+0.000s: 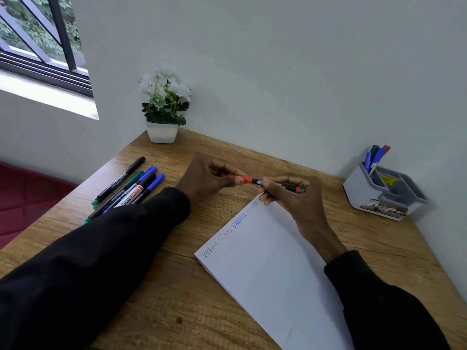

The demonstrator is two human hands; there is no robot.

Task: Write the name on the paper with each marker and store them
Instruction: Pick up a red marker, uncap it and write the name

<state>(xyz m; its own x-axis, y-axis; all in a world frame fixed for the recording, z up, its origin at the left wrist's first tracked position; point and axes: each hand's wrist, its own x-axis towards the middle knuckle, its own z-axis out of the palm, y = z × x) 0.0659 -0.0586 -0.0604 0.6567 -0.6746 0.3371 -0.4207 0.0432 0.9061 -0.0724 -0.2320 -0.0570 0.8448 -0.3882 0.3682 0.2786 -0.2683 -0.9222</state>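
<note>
Over the worktop (177,286), left hand (209,176) pinched the red cap (240,178), right hand (290,198) wrapped its grip round the marker (294,189) just above the paper (278,261); a jerk at the cap might swipe ink across fingers or paper.

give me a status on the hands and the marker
Both hands on the red marker: left hand pinches cap end, right hand grips barrel. Name already several times on the paper. Nothing blocking; loose markers left, organizer right.
</note>
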